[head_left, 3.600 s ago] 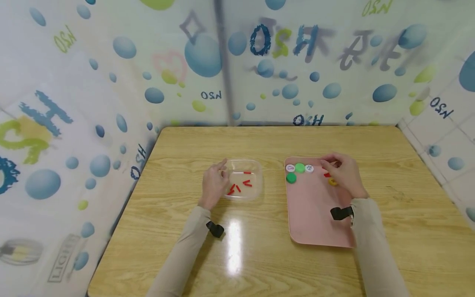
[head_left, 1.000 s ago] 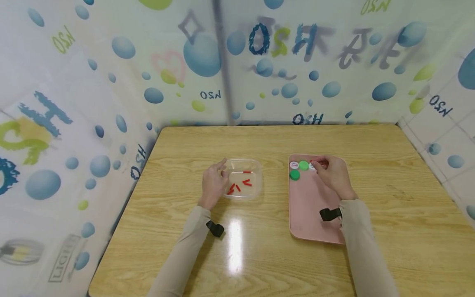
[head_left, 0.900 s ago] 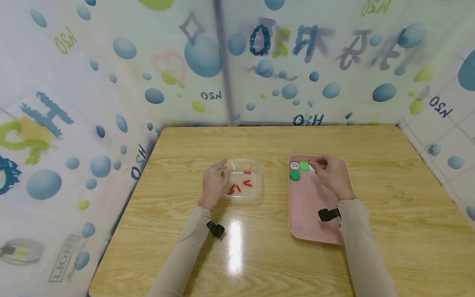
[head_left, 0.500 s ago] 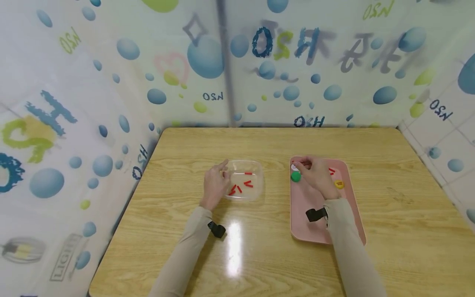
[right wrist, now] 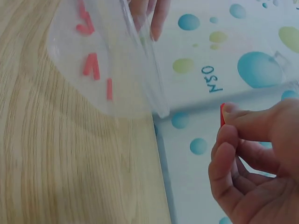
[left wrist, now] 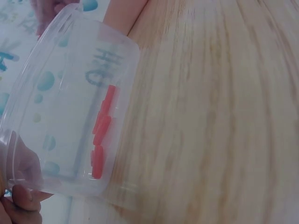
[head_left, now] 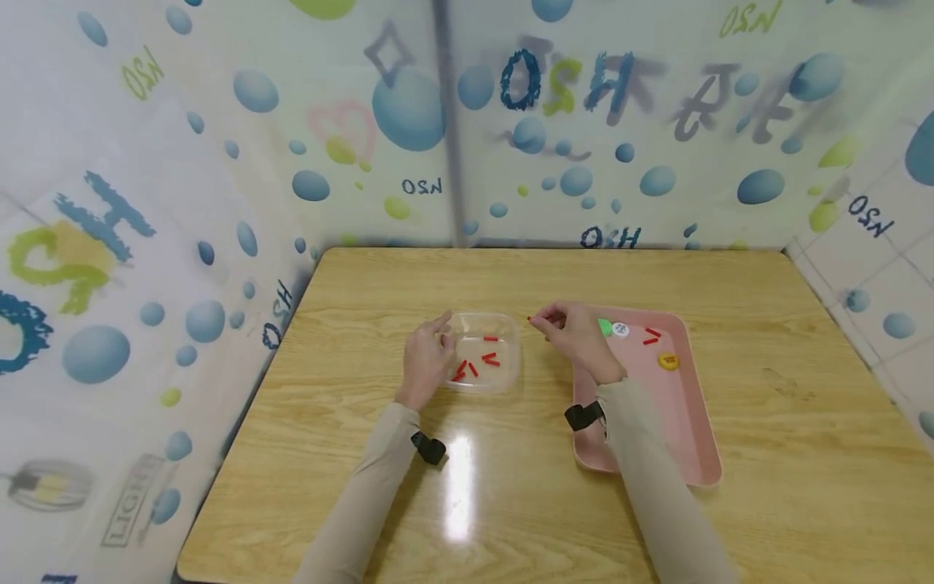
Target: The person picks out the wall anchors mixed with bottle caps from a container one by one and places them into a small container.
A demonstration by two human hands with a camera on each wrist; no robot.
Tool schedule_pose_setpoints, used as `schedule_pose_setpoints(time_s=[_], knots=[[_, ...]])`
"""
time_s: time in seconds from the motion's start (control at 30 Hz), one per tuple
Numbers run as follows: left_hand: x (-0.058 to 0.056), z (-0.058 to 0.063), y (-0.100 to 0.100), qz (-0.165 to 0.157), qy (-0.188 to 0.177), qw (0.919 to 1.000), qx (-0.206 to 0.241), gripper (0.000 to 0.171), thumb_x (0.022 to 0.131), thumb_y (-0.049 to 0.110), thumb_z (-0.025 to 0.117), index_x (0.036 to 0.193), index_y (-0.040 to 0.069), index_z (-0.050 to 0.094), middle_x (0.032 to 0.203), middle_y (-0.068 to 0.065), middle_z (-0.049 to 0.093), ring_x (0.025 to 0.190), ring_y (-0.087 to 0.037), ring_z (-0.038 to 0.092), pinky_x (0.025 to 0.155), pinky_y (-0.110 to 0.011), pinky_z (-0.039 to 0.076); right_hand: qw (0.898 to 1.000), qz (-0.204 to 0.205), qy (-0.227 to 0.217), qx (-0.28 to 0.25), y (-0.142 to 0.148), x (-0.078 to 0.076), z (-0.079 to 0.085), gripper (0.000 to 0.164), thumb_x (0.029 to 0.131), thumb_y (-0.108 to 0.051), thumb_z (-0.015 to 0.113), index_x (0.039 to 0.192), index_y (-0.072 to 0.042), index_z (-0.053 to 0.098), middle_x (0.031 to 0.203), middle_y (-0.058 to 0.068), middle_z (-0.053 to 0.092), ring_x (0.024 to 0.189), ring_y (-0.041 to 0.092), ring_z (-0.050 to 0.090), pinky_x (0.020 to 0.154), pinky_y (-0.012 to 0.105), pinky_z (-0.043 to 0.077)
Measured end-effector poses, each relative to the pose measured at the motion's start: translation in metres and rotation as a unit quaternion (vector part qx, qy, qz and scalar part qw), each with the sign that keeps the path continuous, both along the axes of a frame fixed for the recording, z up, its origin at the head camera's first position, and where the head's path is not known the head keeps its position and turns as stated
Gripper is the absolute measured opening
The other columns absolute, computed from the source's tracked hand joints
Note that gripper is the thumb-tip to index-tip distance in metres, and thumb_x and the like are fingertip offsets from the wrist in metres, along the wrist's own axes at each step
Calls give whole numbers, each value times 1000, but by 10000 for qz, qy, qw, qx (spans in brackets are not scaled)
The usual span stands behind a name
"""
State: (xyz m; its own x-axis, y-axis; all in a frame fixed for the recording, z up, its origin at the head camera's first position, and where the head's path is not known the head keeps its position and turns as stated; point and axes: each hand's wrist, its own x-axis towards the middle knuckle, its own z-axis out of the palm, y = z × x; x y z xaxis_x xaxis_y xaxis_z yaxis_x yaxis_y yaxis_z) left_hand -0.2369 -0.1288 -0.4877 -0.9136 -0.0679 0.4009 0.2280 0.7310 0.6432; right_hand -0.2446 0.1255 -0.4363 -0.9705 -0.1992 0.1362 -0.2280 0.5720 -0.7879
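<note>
My left hand holds the near-left side of a clear plastic container, its fingers at the rim in the left wrist view. Several short red sticks lie on the container's floor. My right hand pinches one more red stick between thumb and index finger, up in the air between container and tray. Behind that hand is a pink tray, partly covered by the right forearm. On it lie a light green cap, a white cap, a yellow cap and two red sticks.
A wooden table carries both the container and the tray. Patterned curtain-like sheets close off its back and sides. A small black camera sits on the left wrist, another black camera on the right.
My right hand has travelled left from the tray's back right, across the caps and past the tray's left edge, carrying a red stick. The left hand stays at the container.
</note>
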Motion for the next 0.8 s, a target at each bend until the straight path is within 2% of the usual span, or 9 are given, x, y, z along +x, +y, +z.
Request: schedule_pose_setpoints(time_s=[0.13,0.23,0.33,0.53,0.63,0.8], knots=[[0,1,0,1,42,10000,-44,46,83,-5,57,127,-1,69,98,-18,77,53,-8,31,50,-23,28,9996,174,-202,39,-16,-2,3,17,98,-19,67,100,-2,71,88,14,69,70,18,58,62,25,49],[0,1,0,-49,81,9999,-48,46,83,-6,57,127,-2,69,98,-19,77,51,-6,28,48,-22,27,9989,366,-307,19,-25,-2,3,17,98,-18,66,100,-2,71,91,18,70,70,17,57,61,25,48],[-1,0,-1,-83,97,9999,-46,46,83,-6,57,127,-2,69,99,-20,77,48,-3,26,46,-20,26,9981,574,-217,38,-33,-2,2,17,98,-17,66,99,-1,72,91,21,71,69,16,57,61,25,47],[-2,0,0,-83,-56,10000,-5,46,84,-5,56,128,-1,69,101,-19,77,49,-6,29,46,-20,27,9971,704,-214,192,-46,-1,-2,15,98,-16,65,100,-3,72,89,13,71,73,16,58,62,24,47],[-1,1,1,-57,-41,10000,-33,46,84,-5,56,128,-1,69,100,-19,77,51,-8,31,47,-21,28,9965,762,-290,197,-52,-1,-2,15,99,-16,64,101,-2,71,91,15,71,74,17,58,63,24,47],[-1,1,0,-36,17,9999,-122,46,84,-4,57,128,-1,69,100,-18,77,53,-9,32,49,-22,29,9960,874,-155,125,-61,-2,-4,14,98,-14,65,99,-1,71,92,18,72,75,17,60,66,24,49]])
